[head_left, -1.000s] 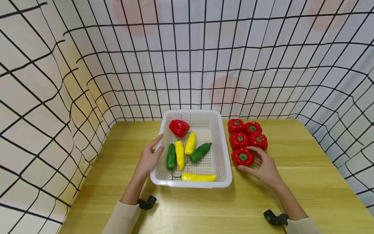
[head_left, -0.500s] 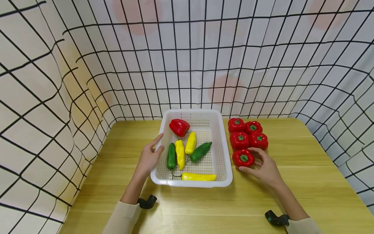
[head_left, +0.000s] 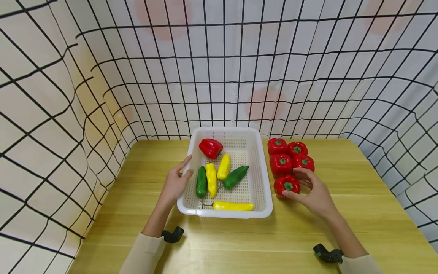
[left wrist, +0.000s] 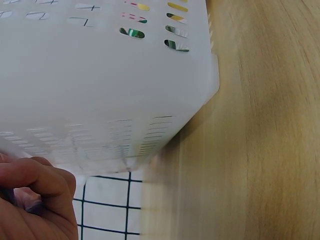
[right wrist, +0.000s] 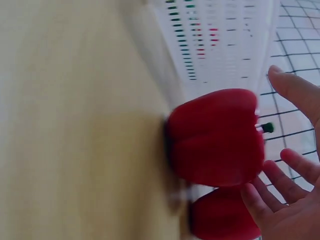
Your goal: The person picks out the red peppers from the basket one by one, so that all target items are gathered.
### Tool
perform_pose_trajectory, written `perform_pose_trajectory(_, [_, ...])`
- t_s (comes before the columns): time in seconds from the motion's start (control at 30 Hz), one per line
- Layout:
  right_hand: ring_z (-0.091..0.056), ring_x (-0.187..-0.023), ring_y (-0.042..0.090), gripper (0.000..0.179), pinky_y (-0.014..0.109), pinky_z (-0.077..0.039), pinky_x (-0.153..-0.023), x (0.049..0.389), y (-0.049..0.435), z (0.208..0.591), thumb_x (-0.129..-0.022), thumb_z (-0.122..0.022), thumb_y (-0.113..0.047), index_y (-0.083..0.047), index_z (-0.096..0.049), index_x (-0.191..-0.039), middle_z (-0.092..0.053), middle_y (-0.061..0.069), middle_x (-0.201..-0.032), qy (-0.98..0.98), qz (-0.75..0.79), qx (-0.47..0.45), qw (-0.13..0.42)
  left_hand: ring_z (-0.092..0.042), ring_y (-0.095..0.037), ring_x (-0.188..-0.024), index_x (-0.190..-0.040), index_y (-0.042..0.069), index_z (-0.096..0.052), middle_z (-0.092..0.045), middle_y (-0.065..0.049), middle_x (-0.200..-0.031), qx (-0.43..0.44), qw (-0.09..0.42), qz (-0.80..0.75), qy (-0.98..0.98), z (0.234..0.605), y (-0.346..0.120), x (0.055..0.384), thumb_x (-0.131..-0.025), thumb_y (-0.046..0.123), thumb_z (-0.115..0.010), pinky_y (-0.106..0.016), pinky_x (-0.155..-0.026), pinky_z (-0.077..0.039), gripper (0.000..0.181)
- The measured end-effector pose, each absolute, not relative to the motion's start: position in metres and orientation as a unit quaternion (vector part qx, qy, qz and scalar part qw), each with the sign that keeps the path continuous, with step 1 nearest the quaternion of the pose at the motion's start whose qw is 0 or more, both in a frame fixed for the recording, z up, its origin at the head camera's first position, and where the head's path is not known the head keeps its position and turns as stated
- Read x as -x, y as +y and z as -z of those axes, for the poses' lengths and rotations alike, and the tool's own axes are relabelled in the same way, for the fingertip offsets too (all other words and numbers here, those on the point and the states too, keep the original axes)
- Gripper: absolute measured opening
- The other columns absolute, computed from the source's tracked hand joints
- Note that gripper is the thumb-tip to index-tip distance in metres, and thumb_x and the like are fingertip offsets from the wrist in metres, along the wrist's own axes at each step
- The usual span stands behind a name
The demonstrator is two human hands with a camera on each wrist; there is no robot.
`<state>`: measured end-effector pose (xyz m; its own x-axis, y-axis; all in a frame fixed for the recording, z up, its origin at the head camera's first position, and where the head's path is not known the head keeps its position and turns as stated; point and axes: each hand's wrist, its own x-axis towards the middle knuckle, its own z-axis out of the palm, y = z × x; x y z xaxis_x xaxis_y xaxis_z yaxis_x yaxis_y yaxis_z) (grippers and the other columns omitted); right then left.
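Note:
My left hand [head_left: 175, 184] holds the left rim of a white perforated plastic basket [head_left: 266, 186], thumb over the edge. In the left wrist view, curled fingers [left wrist: 55, 182] show against the basket's outer wall. My right hand [head_left: 315, 194] is at the nearest red bell pepper [head_left: 286, 185], right of the basket. In the right wrist view, the thumb [right wrist: 295, 92] stands apart from this pepper [right wrist: 217, 140], and the spread fingers lie at its side, one fingertip at or very near it. Several more red bell peppers [head_left: 281, 164] stand close behind it.
Inside the basket are a red bell pepper [head_left: 210, 148], two green peppers [head_left: 201, 182] and several yellow peppers [head_left: 233, 206]. The basket stands on a wooden table [head_left: 356, 182], with a white black-grid backdrop [head_left: 219, 76] behind and at the sides. Each wrist wears a black camera mount [head_left: 173, 234].
My right hand has shifted slightly right and its thumb now shows over the pepper's top. That pepper has moved a little to the right. My left hand stays on the rim.

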<state>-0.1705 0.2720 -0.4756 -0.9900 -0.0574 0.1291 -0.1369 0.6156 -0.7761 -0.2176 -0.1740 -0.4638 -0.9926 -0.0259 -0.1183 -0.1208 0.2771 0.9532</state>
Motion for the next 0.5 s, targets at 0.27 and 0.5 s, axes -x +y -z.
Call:
perform_pose_trajectory(0.27, [-0.054, -0.133, 0.038, 0.075, 0.013, -0.05, -0.101, 0.183, 0.258, 0.456, -0.086, -0.085, -0.033, -0.016, -0.048, -0.148, -0.053, 0.013, -0.148, -0.885, -0.451, -0.081, 0.079, -0.074, -0.031, -0.073, -0.15, 0.048, -0.048, -0.07, -0.025, -0.113, 0.045, 0.041, -0.599, 0.798, 0.465, -0.175, 0.218, -0.104, 0.028, -0.059, -0.044, -0.062, -0.065, 0.051])
perform_pose_trajectory(0.5, [-0.051, -0.135, 0.043, 0.074, 0.061, -0.054, -0.101, 0.203, 0.229, 0.445, -0.086, -0.084, -0.036, -0.019, -0.048, -0.148, -0.05, 0.013, -0.151, -0.876, -0.468, -0.093, 0.069, -0.074, -0.03, -0.074, -0.148, 0.052, -0.048, -0.071, -0.024, -0.113, 0.051, 0.042, -0.6, 0.797, 0.465, -0.175, 0.218, -0.104, 0.029, -0.059, -0.043, -0.062, -0.065, 0.051])
